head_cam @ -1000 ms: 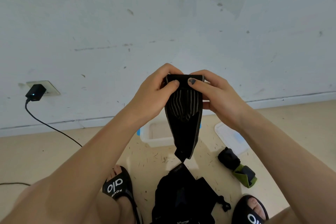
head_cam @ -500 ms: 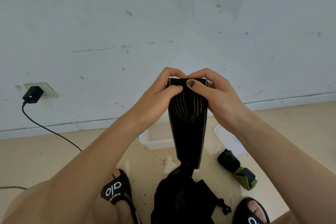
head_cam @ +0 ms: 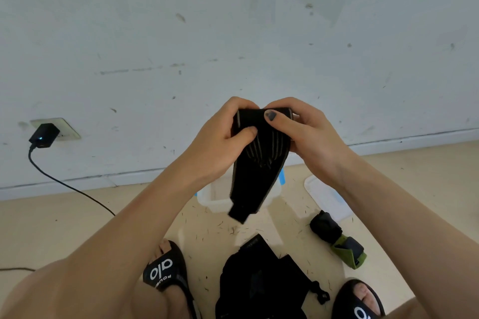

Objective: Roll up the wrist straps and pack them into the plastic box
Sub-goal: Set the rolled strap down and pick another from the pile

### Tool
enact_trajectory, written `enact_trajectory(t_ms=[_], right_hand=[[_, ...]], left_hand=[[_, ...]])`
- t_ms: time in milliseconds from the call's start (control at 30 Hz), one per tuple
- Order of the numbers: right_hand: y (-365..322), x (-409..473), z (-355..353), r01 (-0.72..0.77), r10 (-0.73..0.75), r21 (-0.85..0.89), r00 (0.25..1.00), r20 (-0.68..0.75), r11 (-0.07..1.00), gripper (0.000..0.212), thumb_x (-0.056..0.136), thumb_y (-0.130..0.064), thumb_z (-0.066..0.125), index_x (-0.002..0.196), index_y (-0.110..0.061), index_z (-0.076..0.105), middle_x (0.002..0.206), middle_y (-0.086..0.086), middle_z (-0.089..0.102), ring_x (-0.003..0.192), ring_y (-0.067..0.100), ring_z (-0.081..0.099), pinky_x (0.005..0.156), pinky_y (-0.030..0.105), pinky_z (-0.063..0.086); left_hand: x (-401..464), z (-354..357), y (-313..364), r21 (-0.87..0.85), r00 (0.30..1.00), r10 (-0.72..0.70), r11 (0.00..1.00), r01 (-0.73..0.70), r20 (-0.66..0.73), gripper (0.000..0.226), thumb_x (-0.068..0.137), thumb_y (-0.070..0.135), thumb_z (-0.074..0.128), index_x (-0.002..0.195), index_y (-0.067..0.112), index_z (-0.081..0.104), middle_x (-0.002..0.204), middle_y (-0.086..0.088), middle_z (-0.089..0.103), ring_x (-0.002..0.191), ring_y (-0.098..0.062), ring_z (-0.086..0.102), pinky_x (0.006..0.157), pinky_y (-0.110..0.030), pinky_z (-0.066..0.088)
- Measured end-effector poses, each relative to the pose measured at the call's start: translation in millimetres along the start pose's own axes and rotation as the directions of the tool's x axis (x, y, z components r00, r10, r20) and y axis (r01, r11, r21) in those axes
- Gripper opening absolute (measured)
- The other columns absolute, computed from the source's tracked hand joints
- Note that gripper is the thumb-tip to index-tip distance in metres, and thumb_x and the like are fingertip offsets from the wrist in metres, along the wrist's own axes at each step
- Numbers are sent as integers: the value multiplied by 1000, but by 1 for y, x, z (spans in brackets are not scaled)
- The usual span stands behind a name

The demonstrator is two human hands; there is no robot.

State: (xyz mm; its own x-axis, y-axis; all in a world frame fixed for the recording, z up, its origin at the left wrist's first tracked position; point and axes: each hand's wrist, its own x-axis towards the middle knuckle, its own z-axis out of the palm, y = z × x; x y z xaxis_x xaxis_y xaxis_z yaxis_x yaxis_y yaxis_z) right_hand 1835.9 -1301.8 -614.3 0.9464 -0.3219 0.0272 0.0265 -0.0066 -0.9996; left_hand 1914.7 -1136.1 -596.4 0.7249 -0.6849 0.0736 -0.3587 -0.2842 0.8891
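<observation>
A person holds a black wrist strap [head_cam: 255, 160] up at chest height before a pale wall [head_cam: 233, 21]. The left hand [head_cam: 223, 142] and right hand [head_cam: 308, 134] each pinch its upper end, thumbs in front, fingers curled behind, where a small roll appears to be starting. The rest of the strap hangs loose. Below, on the floor, stands the open plastic box [head_cam: 215, 202]; its lid [head_cam: 326, 197] lies just beside it. Near the feet lie a rolled black-and-green strap [head_cam: 339, 241] and a black pile [head_cam: 261, 282], possibly more straps. The roll could skew or loosen if either grip slackens, since the dangling tail swings free and pulls unevenly.
</observation>
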Motion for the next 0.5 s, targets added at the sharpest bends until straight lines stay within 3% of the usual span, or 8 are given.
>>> enact_trajectory(t_ms=[100, 233, 333, 500], right_hand=[[0, 0, -1, 22, -22, 34, 1000, -2, 999, 11, 100, -15, 64, 109, -12, 71, 87, 6, 69, 85, 20, 68, 77, 35, 54], [0, -2, 1, 74, -74, 54, 997, -6, 996, 12, 98, -9, 66, 110, -10, 69, 86, 4, 70, 85, 16, 69, 75, 26, 54], [-1, -2, 1, 53, -54, 53, 998, 12, 997, 14, 99, -13, 67, 112, -12, 69, 87, 3, 70, 85, 17, 69, 75, 29, 54], [-3, -3, 4, -50, 50, -14, 999, 19, 999, 23, 104, -34, 57, 110, -16, 70, 89, -2, 69, 86, 16, 69, 85, 44, 60]], left_hand=[[0, -1, 3, -72, 999, -40, 997, 42, 33, 24, 103, 15, 53, 118, 34, 58, 106, 9, 66, 104, -8, 64, 97, -36, 53], [0, 0, 4, -220, 996, -91, 971, 94, 24, 20, 104, 22, 50, 114, 35, 62, 102, -6, 68, 100, -19, 67, 103, -54, 51], [1, 0, 2, -248, 995, -96, 965, 88, -20, 20, 103, 17, 51, 107, 33, 63, 92, 2, 67, 94, -17, 64, 103, -55, 49], [0, 2, 1, -208, 997, -71, 976, 63, -26, 18, 100, 15, 52, 104, 31, 60, 95, 9, 68, 104, -18, 65, 105, -52, 50]])
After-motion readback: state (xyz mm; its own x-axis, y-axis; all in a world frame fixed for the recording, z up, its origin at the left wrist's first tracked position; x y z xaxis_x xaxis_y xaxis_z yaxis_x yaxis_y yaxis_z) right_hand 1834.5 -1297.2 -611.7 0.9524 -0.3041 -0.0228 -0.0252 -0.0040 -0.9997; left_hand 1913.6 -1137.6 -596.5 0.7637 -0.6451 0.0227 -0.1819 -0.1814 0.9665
